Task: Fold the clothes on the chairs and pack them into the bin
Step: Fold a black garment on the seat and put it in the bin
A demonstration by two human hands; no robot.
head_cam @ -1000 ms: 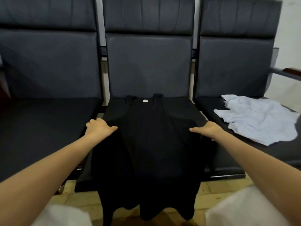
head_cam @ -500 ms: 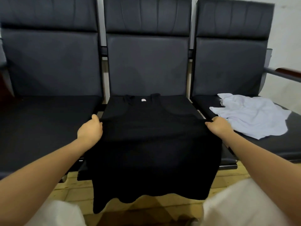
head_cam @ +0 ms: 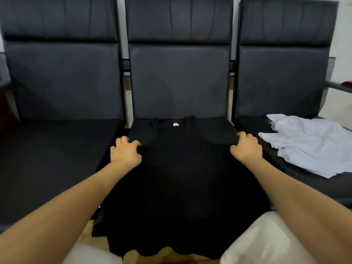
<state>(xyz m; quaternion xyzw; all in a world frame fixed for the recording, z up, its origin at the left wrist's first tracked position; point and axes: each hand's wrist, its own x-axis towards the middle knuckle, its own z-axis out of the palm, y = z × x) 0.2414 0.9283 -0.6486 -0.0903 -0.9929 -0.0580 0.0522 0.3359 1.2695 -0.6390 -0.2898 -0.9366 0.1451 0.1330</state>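
Observation:
A black sleeveless top lies face up on the middle chair seat, with its neck label toward the backrest and its hem hanging over the front edge. My left hand is at the top's left side edge, fingers curled onto the fabric. At the right side edge, just below the armhole, my right hand grips the fabric with bent fingers. A crumpled white garment lies on the right chair seat. No bin is in view.
Three dark padded chairs stand in a row; the left chair seat holds nothing. An armrest sticks out at the far right. My light-trousered knees are at the bottom, over a tiled floor.
Both hands have slid farther up the top's sides toward the backrest, drawing it higher onto the seat. The fabric now lies flatter and less of it hangs over the front.

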